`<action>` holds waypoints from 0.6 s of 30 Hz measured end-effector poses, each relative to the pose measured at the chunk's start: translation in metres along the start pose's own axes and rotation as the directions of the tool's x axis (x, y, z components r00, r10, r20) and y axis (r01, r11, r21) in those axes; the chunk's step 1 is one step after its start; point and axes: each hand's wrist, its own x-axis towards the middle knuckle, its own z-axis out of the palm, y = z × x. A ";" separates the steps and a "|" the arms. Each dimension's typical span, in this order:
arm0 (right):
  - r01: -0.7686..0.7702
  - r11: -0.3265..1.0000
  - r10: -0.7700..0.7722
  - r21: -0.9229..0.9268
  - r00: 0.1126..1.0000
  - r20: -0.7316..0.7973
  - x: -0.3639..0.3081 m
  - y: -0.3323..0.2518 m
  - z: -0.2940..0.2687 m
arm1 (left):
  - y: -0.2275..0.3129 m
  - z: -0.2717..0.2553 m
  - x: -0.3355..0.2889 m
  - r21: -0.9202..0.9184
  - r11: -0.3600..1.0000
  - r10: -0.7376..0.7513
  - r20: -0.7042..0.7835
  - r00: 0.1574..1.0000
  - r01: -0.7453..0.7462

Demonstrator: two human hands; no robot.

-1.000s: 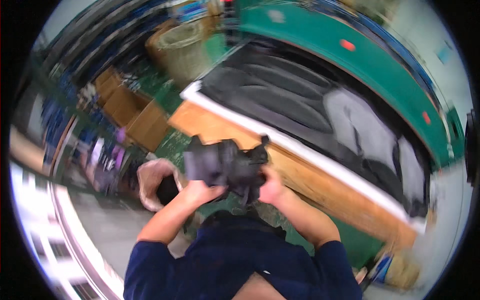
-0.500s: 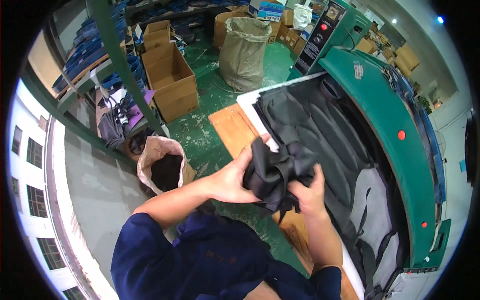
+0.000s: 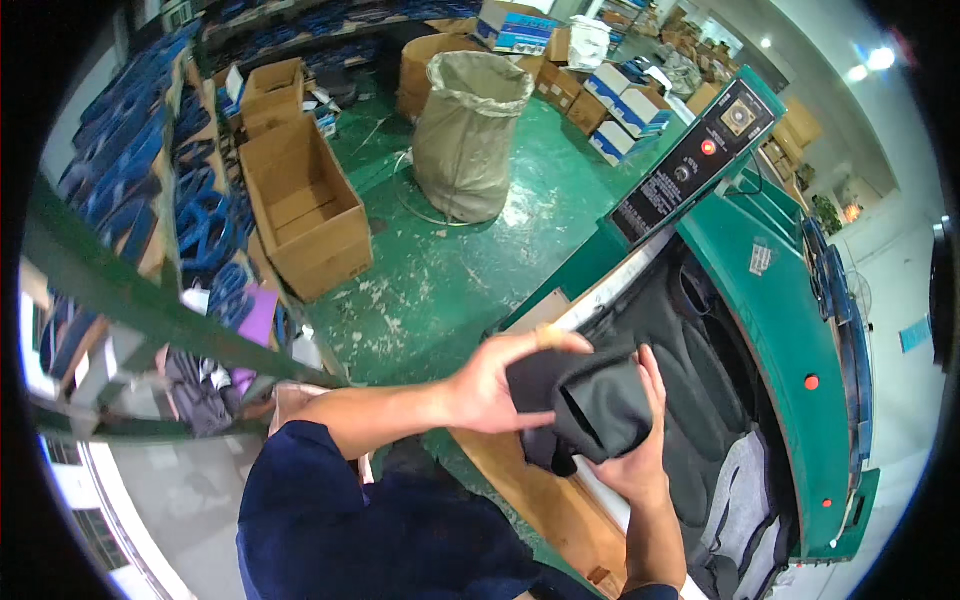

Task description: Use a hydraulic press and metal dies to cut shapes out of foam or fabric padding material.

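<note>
Between my two hands I hold a bundle of folded black fabric (image 3: 610, 405), up in front of me at the near edge of a green press machine (image 3: 790, 330). My left hand (image 3: 500, 385) grips the bundle's left side, thumb along the top and a finger across the front. At the other side my right hand (image 3: 640, 455) wraps round it from below and the right. Behind my hands, black fabric pieces (image 3: 660, 340) lie spread on the machine's bed, with a grey piece (image 3: 735, 490) at the near end.
A control panel (image 3: 700, 160) with a lit red button rises at the machine's far end. An open cardboard box (image 3: 305, 210) and a tall grey-green sack (image 3: 470, 140) stand on the green floor. A green metal post (image 3: 150, 310) and shelves of blue pieces (image 3: 130, 190) are at left.
The loose, crumpled black fabric has become a more compact folded bundle in my hands. My head view has shifted, showing more of the control panel and the shelves at left.
</note>
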 end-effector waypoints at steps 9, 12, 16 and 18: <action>-0.206 0.971 0.214 -0.122 0.976 0.048 -0.019 0.005 0.016 | -0.073 -0.242 0.323 0.917 0.290 0.522 -0.391 0.758 0.274; -0.307 0.944 0.313 -0.123 0.950 0.026 -0.035 -0.003 0.018 | -0.112 -0.188 0.289 0.843 0.536 0.061 -0.088 0.994 0.042; -0.332 0.935 0.339 -0.122 0.940 0.044 -0.059 -0.001 0.022 | -0.171 -0.136 0.167 0.640 0.767 -0.241 0.227 0.944 0.042; -0.329 0.937 0.336 -0.120 0.941 0.044 -0.069 -0.003 0.021 | -0.179 -0.118 0.124 0.626 0.769 -0.324 0.201 0.925 0.133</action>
